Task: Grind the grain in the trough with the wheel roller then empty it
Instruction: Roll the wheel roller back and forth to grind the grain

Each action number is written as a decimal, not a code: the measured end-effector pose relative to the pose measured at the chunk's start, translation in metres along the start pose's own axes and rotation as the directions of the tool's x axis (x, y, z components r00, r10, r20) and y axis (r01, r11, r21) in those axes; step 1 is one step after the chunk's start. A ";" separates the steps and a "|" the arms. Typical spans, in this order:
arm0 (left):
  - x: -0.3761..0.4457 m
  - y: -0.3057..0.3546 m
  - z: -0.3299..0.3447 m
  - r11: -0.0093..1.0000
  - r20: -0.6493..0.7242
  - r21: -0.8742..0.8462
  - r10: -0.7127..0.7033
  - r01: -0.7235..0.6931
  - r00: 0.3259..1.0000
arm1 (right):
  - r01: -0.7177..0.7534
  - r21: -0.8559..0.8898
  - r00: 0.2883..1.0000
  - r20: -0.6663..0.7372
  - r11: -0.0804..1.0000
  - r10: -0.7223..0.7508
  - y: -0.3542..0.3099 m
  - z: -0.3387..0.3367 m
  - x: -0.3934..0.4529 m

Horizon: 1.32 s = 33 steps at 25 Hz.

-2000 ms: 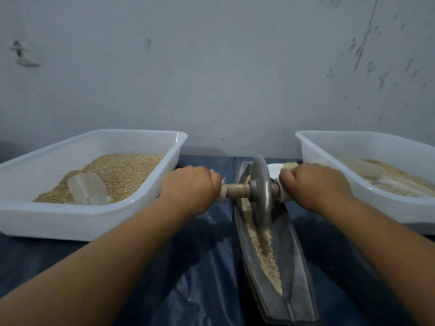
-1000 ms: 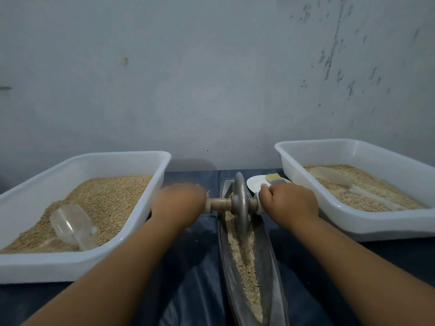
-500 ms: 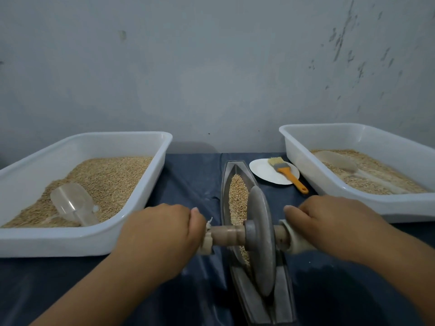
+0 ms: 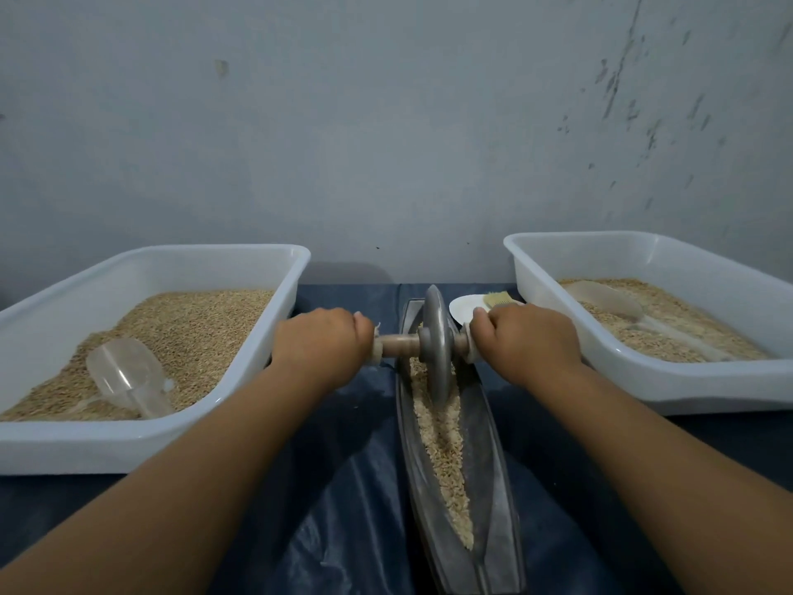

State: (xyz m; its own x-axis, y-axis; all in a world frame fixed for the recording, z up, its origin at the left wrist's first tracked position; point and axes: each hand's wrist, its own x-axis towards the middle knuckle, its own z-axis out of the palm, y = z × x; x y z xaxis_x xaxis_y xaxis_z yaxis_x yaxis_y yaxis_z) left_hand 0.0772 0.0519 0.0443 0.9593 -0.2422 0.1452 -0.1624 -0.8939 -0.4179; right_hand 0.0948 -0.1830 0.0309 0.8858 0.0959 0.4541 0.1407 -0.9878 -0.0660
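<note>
A long grey metal trough [image 4: 493,487] lies lengthwise on the dark blue cloth, with pale grain [image 4: 444,448] along its bottom. The grey wheel roller [image 4: 435,341] stands upright in the far end of the trough, on a wooden axle [image 4: 399,346]. My left hand [image 4: 322,345] grips the left end of the axle. My right hand [image 4: 525,343] grips the right end. Both handle ends are hidden inside my fists.
A white tub [image 4: 141,444] of grain with a clear scoop [image 4: 128,382] sits at the left. A second white tub [image 4: 669,382] with grain and a clear scoop [image 4: 609,300] sits at the right. A small white plate [image 4: 465,309] with a brush [image 4: 497,300] lies behind my right hand.
Both hands have pushed the wheel from the near part of the trough back to its far end, leaving a furrow in the grain.
</note>
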 end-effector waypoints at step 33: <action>-0.056 0.009 0.011 0.991 -0.183 0.135 0.047 -0.022 0.982 | 0.008 -0.016 0.994 0.111 1.000 -0.006 0.005 -0.024 -0.038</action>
State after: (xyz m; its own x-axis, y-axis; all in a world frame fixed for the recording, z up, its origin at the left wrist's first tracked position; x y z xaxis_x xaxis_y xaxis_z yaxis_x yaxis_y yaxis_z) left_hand 0.0243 0.0614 0.0228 0.8921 -0.3486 0.2874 -0.1508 -0.8294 -0.5380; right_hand 0.0509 -0.1941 0.0346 0.9286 0.1147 0.3528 0.1406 -0.9889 -0.0487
